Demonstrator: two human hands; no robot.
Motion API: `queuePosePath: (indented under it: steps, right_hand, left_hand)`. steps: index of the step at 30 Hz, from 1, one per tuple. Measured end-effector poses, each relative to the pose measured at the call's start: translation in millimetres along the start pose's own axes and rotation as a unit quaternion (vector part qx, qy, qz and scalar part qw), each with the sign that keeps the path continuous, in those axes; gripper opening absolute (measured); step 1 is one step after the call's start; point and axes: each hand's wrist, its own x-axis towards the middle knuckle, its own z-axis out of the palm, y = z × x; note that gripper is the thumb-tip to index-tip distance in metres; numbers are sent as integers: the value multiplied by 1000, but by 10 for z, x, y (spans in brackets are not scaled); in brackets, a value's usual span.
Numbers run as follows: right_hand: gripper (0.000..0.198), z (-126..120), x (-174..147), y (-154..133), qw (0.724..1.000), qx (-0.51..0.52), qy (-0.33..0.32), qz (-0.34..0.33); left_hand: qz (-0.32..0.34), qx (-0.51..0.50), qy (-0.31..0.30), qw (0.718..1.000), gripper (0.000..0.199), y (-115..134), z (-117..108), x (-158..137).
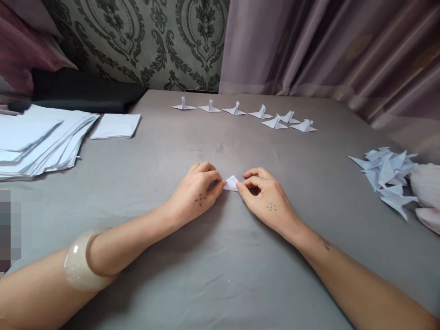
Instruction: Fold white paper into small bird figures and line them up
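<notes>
Between my two hands is a small piece of folded white paper [232, 183], its visible part a triangle with the point facing away from me. My left hand [200, 189] pinches its left corner between thumb and fingers. At the right corner, my right hand [267, 193] grips the paper with thumb and index finger, the other fingers curled. Both hands rest low over the grey tabletop cover [227, 256]. The fingers hide the paper's side corners.
Several folded paper birds [237, 109] stand in a row at the back. A heap of folded paper pieces [388, 167] lies at right beside a pale bundle [426, 188]. Paper sheets [37, 142] and a smaller square stack [117, 126] lie at left, near a black cloth [85, 91].
</notes>
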Motion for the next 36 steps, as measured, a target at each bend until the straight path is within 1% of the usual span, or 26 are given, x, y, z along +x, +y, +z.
queuePosePath:
  steps: [7,13,19,24,29,33,36]
  right_hand:
    - [21,33,22,13,1000,-4,21,4]
    - [21,6,33,-5,1000,6,4,26]
    - [20,-15,31,-21,999,10,-7,40]
    - [20,-5,38,0,999,10,-13,35]
    - [19,11,40,21,1000,9,-13,27]
    - [18,-2,32,56,1000,10,-18,19]
    - [15,-23,28,92,1000,10,-23,1]
  left_hand:
    - [-15,-12,4,1000,24,-36,39,37]
    - [-26,-17,2,1000,24,-72,50,48]
    - [-10,-9,9,1000,26,-140,78,33]
    - [18,9,15,1000,26,-162,98,21]
    - [4,13,16,1000,16,-108,72,8]
    - [12,-9,2,1000,9,-97,31,-7]
    - [15,-23,-12,1000,8,-114,2,-11]
